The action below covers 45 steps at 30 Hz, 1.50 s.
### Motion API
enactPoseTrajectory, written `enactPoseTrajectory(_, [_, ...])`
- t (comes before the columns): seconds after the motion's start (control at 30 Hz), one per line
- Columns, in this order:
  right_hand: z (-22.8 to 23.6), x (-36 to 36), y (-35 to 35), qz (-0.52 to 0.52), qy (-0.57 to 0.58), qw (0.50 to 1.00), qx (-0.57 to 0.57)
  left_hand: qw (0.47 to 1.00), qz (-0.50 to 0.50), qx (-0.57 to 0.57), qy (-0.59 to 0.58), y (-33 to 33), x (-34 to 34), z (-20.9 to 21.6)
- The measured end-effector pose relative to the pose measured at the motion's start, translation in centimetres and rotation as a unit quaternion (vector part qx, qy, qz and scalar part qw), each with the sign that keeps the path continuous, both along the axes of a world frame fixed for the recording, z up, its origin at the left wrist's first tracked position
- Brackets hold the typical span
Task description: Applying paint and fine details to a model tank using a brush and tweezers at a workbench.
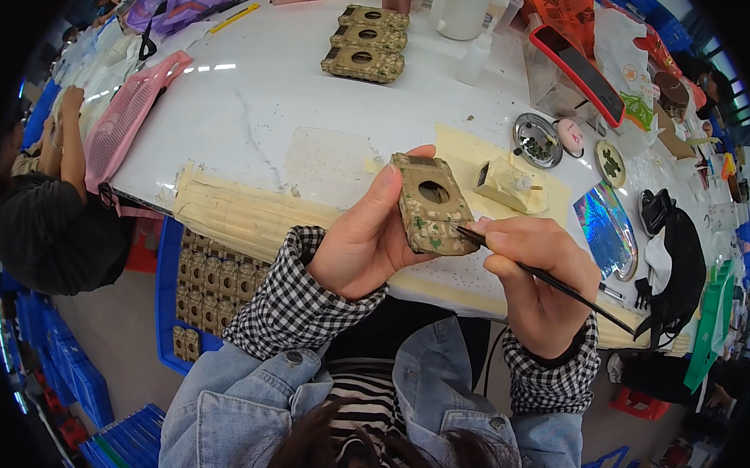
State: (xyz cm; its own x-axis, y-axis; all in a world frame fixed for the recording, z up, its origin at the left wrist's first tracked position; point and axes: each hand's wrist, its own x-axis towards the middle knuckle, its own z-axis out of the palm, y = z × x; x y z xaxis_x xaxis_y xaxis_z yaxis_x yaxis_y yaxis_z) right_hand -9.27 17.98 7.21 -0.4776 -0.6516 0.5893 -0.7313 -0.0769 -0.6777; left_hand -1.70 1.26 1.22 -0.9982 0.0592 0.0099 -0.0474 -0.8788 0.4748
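Observation:
My left hand (362,233) grips a camouflage-patterned toy tank hull (430,207), tilted up off the table, thumb along its side. A round hole opens in its top, and green blotches mark the near end. In my right hand (544,279) is a thin black paintbrush (557,284), held like a pen. Its tip meets the hull's near right part; whether it touches is too small to tell. Just beyond my right hand, a tape-covered block (507,185) rests on yellowish paper. Farther right are a round metal dish (537,141) with dark green bits and a small green-blotched lid (610,163).
Three similar hulls (365,43) stand at the back. A blue crate (167,308) with many more sits below the table's left edge. A red-framed phone (577,74), white jug (462,10), pink mesh basket (133,115) and black bag (681,285) lie around. Another person (57,220) sits left.

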Motion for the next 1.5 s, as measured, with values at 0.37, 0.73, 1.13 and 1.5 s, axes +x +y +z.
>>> enactPoseTrajectory(0.37, [-0.1, 0.0, 0.0, -0.004, 0.007, 1.0, 0.003, 1.0, 0.004, 0.007, -0.008, 0.0, 0.0, 0.1])
enactPoseTrajectory(0.73, [0.0, 0.0, 0.0, -0.005, 0.004, 1.0, 0.003, 1.0, 0.007, 0.001, -0.015, 0.1, 0.0, 0.2])
enactPoseTrajectory(1.13, [-0.1, -0.1, 0.2, -0.002, 0.002, 1.0, 0.006, 1.0, 0.001, -0.015, -0.018, 0.0, 0.1, 0.2])
enactPoseTrajectory(1.5, [1.2, 3.0, 2.1, 0.104, -0.135, 0.96, -0.223, 0.998, -0.018, 0.066, -0.016, -0.6, 0.0, -1.4])
